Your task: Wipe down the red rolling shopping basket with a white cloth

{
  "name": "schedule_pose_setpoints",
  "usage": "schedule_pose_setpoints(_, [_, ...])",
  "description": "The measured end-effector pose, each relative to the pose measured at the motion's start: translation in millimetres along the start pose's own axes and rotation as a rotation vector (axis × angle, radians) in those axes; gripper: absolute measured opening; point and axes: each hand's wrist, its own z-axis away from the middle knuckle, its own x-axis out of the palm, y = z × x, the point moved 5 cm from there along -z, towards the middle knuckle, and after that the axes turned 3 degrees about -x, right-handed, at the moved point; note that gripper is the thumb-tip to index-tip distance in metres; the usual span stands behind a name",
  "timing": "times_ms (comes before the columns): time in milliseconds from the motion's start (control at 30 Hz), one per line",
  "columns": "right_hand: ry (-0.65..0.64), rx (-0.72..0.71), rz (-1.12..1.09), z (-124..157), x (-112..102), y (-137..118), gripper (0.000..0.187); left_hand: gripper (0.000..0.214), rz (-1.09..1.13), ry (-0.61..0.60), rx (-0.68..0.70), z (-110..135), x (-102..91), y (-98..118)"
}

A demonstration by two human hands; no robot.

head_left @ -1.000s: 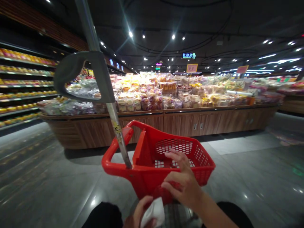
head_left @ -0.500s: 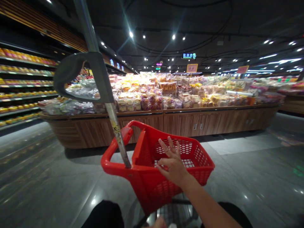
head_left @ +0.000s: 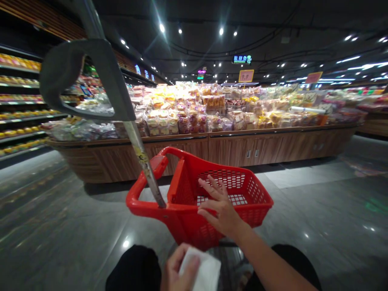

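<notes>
My right hand hovers with fingers spread over a red plastic shopping basket, close to its near rim, and holds nothing. The basket's mesh bottom shows no goods. Low in the view, my left hand grips a white paper tissue. A grey metal pole rises from the basket's left corner and carries a curved dark grey handle.
Ahead stands a long wood-panelled display counter piled with bagged bakery goods. Lit shelves of packaged goods line the left. Polished grey floor tiles surround the basket. A yellow price sign hangs above.
My left hand has risen back into view with the tissue. My right hand's fingers spread from their curled pose over the basket. The view has tilted slightly, and the counter sits higher.
</notes>
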Motion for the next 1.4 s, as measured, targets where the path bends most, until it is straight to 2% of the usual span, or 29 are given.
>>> schedule_pose_setpoints(100, [0.024, 0.137, -0.348, 24, 5, -11, 0.020, 0.034, 0.231, 0.108, -0.143, -8, -2.6, 1])
schedule_pose_setpoints(167, [0.001, 0.262, -0.463, 43, 13, -19, 0.022, 0.034, 0.261, 0.116, -0.165, -11, -1.2, 3])
schedule_pose_setpoints(267, [-0.042, 0.428, -0.482, 68, 23, -23, 0.015, 0.033, 0.204, 0.079, -0.153, -13, 2.3, 0])
schedule_pose_setpoints(500, [0.097, 0.579, -0.435, 95, 14, 4, 0.017, 0.034, 0.000, -0.103, -0.100, -18, 8.2, -20])
schedule_pose_setpoints(567, [0.104, 0.648, -0.489, 100, 16, 14, 0.024, 0.037, -0.011, -0.052, -0.125, -20, 1.5, -26])
schedule_pose_setpoints(667, [0.106, 0.789, -0.595, 109, 27, 22, 0.032, 0.046, -0.030, 0.136, -0.102, -19, -11.8, -25])
schedule_pose_setpoints(700, [0.108, 0.818, -0.607, 111, 30, 23, 0.034, 0.045, -0.034, 0.158, -0.078, -17, -12.4, -23])
schedule_pose_setpoints(733, [0.111, 0.836, -0.609, 113, 33, 22, 0.035, 0.042, -0.028, 0.138, -0.057, -15, -9.7, -20])
schedule_pose_setpoints(800, [0.115, 0.842, -0.614, 113, 38, 17, 0.038, 0.037, 0.017, -0.006, -0.025, -10, 4.0, -14])
schedule_pose_setpoints(867, [0.102, 0.818, -0.670, 109, 43, 9, 0.041, 0.040, 0.078, -0.150, -0.001, -5, 19.7, -11])
schedule_pose_setpoints(933, [0.081, 0.764, -0.760, 104, 47, 1, 0.046, 0.045, 0.121, -0.214, 0.006, -2, 29.8, -10])
schedule_pose_setpoints(1033, [0.065, 0.729, -0.872, 100, 49, -4, 0.052, 0.040, 0.181, -0.202, -0.026, -5, 30.7, -14])
schedule_pose_setpoints(1133, [0.044, 0.797, -1.008, 102, 45, -3, 0.050, 0.033, 0.283, -0.163, -0.094, -11, 18.4, -17])
schedule_pose_setpoints(1267, [0.139, 0.824, -1.310, 103, 27, -5, 0.046, 0.034, 0.328, -0.137, -0.179, -9, 0.1, -9])
schedule_pose_setpoints(1333, [0.202, 0.840, -1.458, 107, 24, -10, 0.039, 0.036, 0.282, -0.069, -0.159, -4, -7.7, -1])
schedule_pose_setpoints(1400, [0.185, 0.841, -1.526, 114, 33, -17, 0.034, 0.038, 0.227, 0.012, -0.122, 0, -13.1, 6])
